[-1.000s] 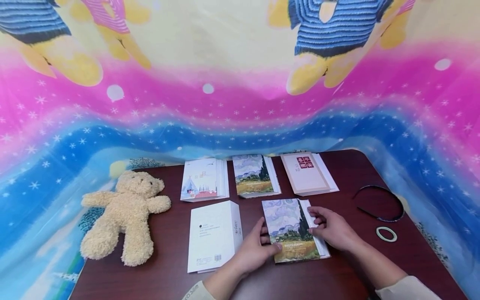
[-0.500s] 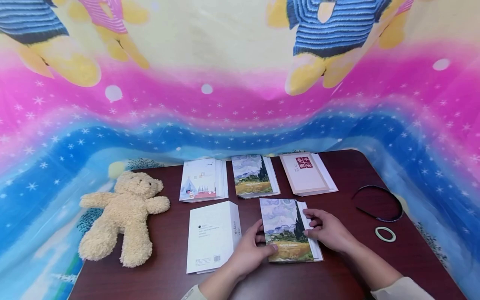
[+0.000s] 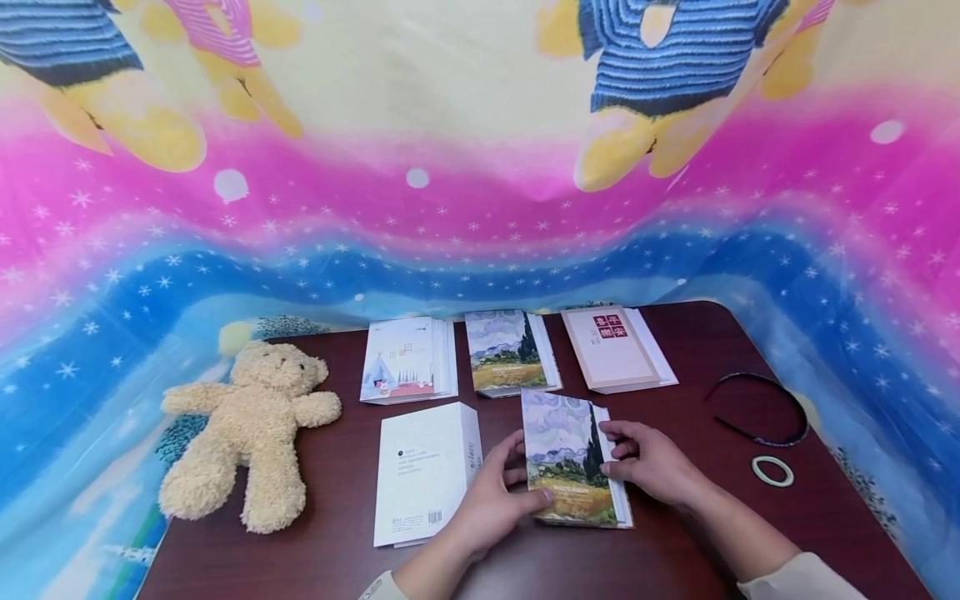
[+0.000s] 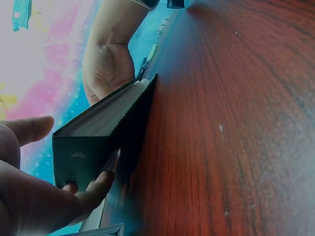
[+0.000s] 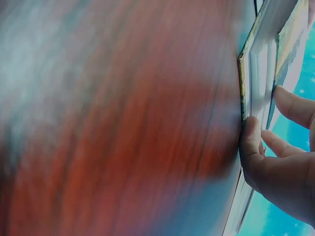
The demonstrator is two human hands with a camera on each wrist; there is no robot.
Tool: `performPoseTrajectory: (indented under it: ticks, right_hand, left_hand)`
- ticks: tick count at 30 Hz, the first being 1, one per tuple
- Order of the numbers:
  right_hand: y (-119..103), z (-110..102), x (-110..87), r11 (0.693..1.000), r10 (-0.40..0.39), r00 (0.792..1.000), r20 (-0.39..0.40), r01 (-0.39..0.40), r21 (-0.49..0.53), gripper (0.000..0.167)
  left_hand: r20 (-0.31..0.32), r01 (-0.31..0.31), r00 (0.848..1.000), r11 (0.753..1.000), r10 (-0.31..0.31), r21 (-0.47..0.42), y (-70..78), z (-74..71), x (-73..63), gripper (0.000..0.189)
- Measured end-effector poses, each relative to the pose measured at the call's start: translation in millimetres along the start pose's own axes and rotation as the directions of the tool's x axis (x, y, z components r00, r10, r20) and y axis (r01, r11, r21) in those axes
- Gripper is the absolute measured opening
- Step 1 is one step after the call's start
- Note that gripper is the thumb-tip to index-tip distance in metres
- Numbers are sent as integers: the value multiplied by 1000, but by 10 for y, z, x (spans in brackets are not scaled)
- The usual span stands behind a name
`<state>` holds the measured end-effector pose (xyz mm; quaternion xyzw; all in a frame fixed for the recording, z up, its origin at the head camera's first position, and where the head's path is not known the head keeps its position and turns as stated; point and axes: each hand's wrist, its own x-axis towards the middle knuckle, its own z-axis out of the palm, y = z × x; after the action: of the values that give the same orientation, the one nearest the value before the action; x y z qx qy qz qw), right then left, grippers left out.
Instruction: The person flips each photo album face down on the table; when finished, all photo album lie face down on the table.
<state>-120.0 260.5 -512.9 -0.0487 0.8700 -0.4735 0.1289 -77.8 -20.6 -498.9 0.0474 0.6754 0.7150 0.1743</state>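
Note:
A photo album (image 3: 566, 458) with a painted landscape cover lies between my hands at the front of the table. My left hand (image 3: 495, 492) holds it at the spine side, thumb over the cover's lower left. The left wrist view shows the dark green spine (image 4: 81, 160) tilted up from the table, with curled fingertips (image 4: 104, 181) beneath it. On the opposite side my right hand (image 3: 663, 467) pinches the page edge. In the right wrist view its thumb and fingers close around the white pages (image 5: 256, 78) and cover edge. The album's underside is mostly hidden.
A white book (image 3: 420, 483) lies left of the album. Behind stand a tent-picture book (image 3: 401, 358), another landscape album (image 3: 498, 350) and a pink-covered book (image 3: 611, 350). A teddy bear (image 3: 258, 433) lies left; a black headband (image 3: 780, 400) and pale green ring (image 3: 772, 472) lie right.
The album has slid slightly left between both hands, and its spine side now tilts upward. My right hand has moved left with its edge.

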Motion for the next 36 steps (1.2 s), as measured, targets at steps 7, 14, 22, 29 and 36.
performPoseTrajectory:
  ticks: [7, 14, 22, 29, 36]
  right_hand:
    - [-17, 21, 10, 1000, 14, 1000, 18, -15, 21, 69]
    - [-69, 38, 11, 997, 28, 999, 36, -31, 69, 70]
    - [-92, 83, 31, 991, 30, 999, 39, -34, 128, 70]
    - [-117, 137, 46, 985, 26, 999, 39, -32, 170, 71]
    - [-159, 189, 56, 980, 20, 998, 61, -32, 195, 70]
  left_hand:
    - [13, 1, 1000, 1000, 0, -17, 19, -17, -16, 95]
    - [4, -57, 998, 998, 56, 20, 65, -12, -25, 99]
    - [-6, -77, 997, 991, 78, 107, 131, -23, -49, 99]
    - [-6, -93, 996, 988, 94, 126, 162, -34, -71, 100]
    - [-4, -127, 992, 987, 128, 101, 201, -43, -98, 99]
